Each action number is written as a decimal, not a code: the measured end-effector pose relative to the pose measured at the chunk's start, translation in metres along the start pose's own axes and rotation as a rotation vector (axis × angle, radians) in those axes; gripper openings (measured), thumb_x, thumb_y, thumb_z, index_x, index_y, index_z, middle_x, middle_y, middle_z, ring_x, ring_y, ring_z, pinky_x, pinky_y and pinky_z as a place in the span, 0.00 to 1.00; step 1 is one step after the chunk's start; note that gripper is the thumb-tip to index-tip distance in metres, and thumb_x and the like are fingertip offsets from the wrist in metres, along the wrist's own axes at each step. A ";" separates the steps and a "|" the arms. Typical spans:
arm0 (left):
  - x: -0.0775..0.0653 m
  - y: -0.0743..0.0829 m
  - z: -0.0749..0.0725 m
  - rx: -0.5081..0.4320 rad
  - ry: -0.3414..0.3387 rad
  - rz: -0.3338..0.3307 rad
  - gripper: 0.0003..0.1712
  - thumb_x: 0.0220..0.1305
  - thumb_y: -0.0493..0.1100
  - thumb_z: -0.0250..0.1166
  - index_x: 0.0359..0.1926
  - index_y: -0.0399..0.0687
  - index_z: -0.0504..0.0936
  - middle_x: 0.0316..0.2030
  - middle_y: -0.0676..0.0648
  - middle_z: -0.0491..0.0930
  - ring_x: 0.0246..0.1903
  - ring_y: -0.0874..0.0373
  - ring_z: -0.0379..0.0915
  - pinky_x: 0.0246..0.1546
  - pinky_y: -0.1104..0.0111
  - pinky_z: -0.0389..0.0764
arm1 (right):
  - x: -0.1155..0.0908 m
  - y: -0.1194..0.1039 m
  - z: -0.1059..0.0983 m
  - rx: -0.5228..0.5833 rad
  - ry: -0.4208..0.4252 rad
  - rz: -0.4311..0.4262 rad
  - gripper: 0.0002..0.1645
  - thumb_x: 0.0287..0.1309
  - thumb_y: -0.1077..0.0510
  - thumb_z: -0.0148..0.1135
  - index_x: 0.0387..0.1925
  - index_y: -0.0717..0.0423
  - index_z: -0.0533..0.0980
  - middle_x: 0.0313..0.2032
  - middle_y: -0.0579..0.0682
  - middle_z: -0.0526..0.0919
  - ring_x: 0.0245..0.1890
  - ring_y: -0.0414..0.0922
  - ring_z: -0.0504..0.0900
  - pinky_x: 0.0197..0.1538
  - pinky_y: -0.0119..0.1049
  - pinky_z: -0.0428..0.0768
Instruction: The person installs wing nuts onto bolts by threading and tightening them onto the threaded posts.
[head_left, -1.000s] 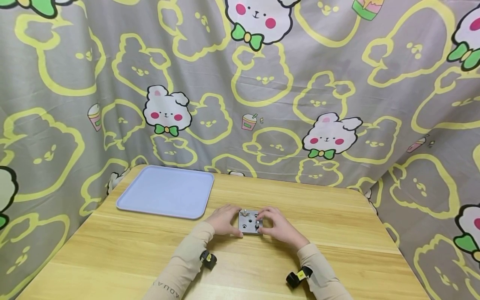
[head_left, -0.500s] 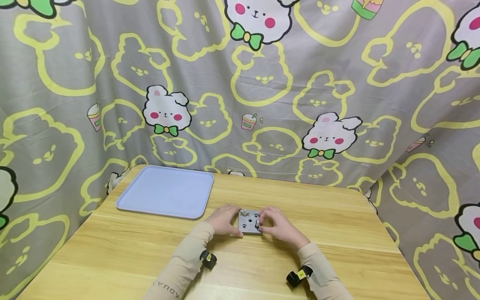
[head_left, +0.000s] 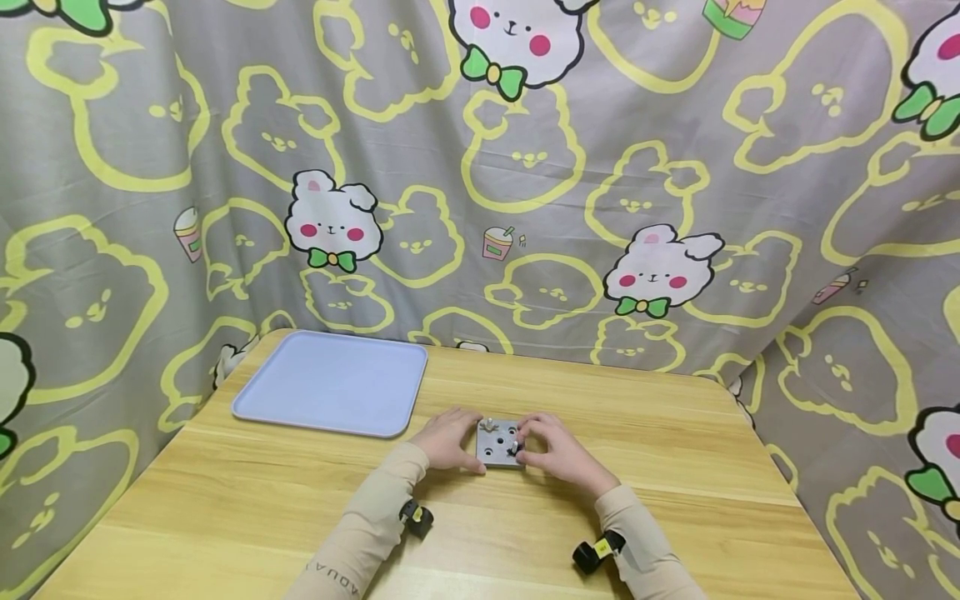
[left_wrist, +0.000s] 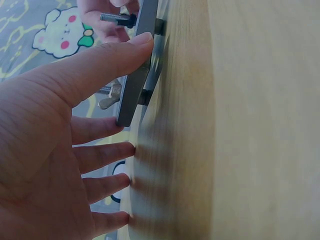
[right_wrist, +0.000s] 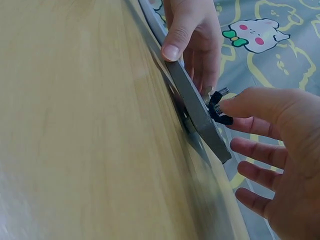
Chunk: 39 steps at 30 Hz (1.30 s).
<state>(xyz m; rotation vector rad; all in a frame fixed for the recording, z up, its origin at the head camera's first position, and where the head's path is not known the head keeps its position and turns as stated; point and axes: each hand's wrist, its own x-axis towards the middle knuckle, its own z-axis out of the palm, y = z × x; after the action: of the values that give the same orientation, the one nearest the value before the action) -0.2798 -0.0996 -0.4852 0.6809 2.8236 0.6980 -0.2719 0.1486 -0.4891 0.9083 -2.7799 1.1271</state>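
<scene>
A grey square metal plate point(head_left: 500, 455) with several holes sits slightly raised above the table on bolt heads beneath it. My left hand point(head_left: 447, 440) grips the plate's left side, thumb on the near edge and index finger at the far edge. A silver wing nut point(left_wrist: 111, 97) sits on a threaded bolt near the plate's far left corner. On the bolt at the near right is a black wing nut point(right_wrist: 219, 111). My right hand point(head_left: 558, 451) pinches this black wing nut between thumb and index finger, its other fingers spread in the right wrist view.
A pale blue tray point(head_left: 330, 383) lies at the back left of the wooden table point(head_left: 637, 417). A patterned curtain point(head_left: 420, 150) hangs behind and at both sides. Each forearm wears a black wrist camera point(head_left: 417, 518).
The right index finger has drawn back a little from over the plate, and the black wing nut's wings stand at a different angle. The left hand and plate keep their place.
</scene>
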 end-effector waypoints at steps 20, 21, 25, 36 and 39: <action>-0.001 0.000 0.000 -0.006 0.002 0.005 0.55 0.43 0.62 0.75 0.69 0.45 0.66 0.68 0.41 0.68 0.71 0.37 0.56 0.71 0.40 0.56 | -0.001 -0.002 0.001 -0.006 -0.026 -0.001 0.16 0.50 0.56 0.71 0.43 0.47 0.79 0.55 0.53 0.77 0.60 0.55 0.70 0.65 0.62 0.67; 0.000 -0.001 0.001 -0.005 0.003 0.004 0.54 0.43 0.62 0.75 0.69 0.45 0.66 0.68 0.41 0.67 0.71 0.37 0.56 0.71 0.40 0.56 | -0.001 -0.002 0.001 -0.010 -0.023 0.000 0.14 0.50 0.56 0.71 0.41 0.47 0.79 0.55 0.53 0.77 0.60 0.55 0.70 0.65 0.62 0.67; 0.001 -0.002 0.002 -0.006 0.007 0.005 0.54 0.43 0.62 0.75 0.69 0.45 0.66 0.68 0.41 0.67 0.71 0.37 0.56 0.71 0.40 0.56 | 0.001 -0.002 0.001 -0.013 -0.015 -0.007 0.10 0.51 0.56 0.71 0.33 0.45 0.77 0.53 0.53 0.78 0.59 0.56 0.71 0.64 0.61 0.67; 0.001 -0.002 0.001 -0.003 -0.001 0.002 0.54 0.44 0.61 0.75 0.69 0.44 0.66 0.68 0.40 0.67 0.71 0.37 0.56 0.71 0.39 0.56 | 0.000 -0.001 0.001 -0.033 0.003 -0.061 0.10 0.48 0.62 0.68 0.28 0.47 0.75 0.50 0.52 0.80 0.56 0.53 0.72 0.63 0.59 0.68; 0.000 -0.001 0.000 -0.005 -0.002 0.001 0.54 0.44 0.62 0.75 0.69 0.44 0.66 0.68 0.40 0.68 0.71 0.37 0.56 0.71 0.40 0.56 | 0.001 -0.001 0.002 -0.031 0.008 -0.045 0.13 0.47 0.60 0.71 0.33 0.48 0.74 0.50 0.50 0.79 0.56 0.51 0.73 0.64 0.58 0.69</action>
<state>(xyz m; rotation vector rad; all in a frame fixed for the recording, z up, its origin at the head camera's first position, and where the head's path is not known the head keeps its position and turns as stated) -0.2803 -0.0999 -0.4860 0.6825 2.8190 0.7038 -0.2716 0.1463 -0.4896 0.9562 -2.7482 1.0760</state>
